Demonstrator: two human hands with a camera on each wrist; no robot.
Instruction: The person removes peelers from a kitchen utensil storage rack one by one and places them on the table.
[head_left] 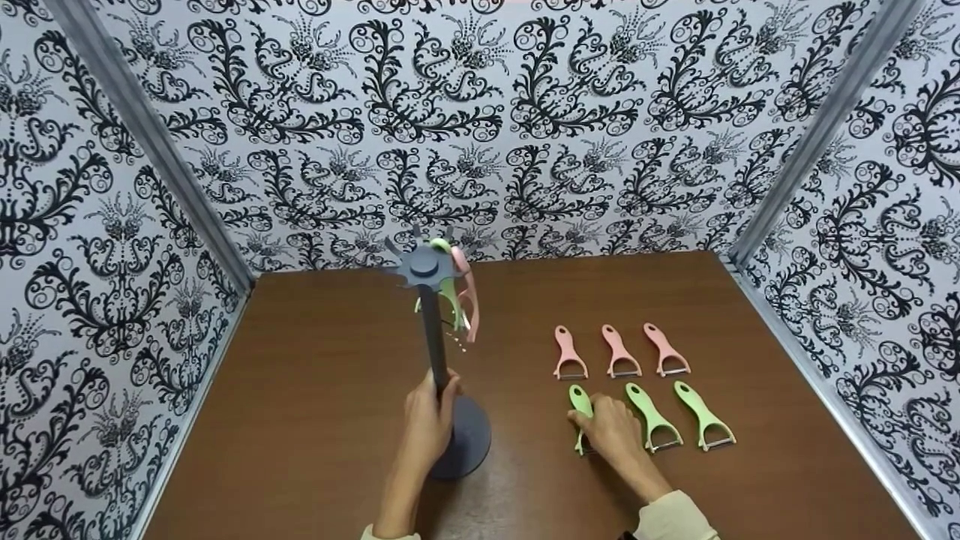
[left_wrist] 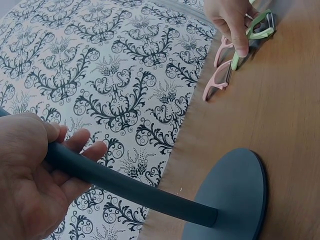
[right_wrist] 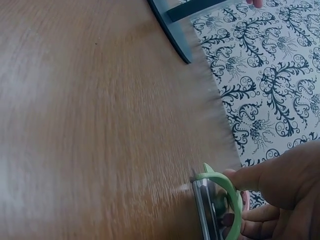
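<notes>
My left hand (head_left: 429,420) is wrapped around the post of a dark grey rotating utensil stand (head_left: 432,330), above its round base (left_wrist: 232,192). From the hooked top (head_left: 424,264) hang a green peeler (head_left: 450,300) and a pink peeler (head_left: 469,292), on its right side. On the right of the table, my right hand (head_left: 613,431) pinches another green peeler (right_wrist: 235,197) between thumb and fingers. Its metal blade (right_wrist: 206,207) faces the tabletop, and part of the peeler is hidden behind the hand in the head view.
Beside the right hand lie two more green peelers (head_left: 654,417) on the brown table (head_left: 315,390). Behind them is a row of three pink peelers (head_left: 616,351). Patterned panels (head_left: 465,150) wall in the back and both sides.
</notes>
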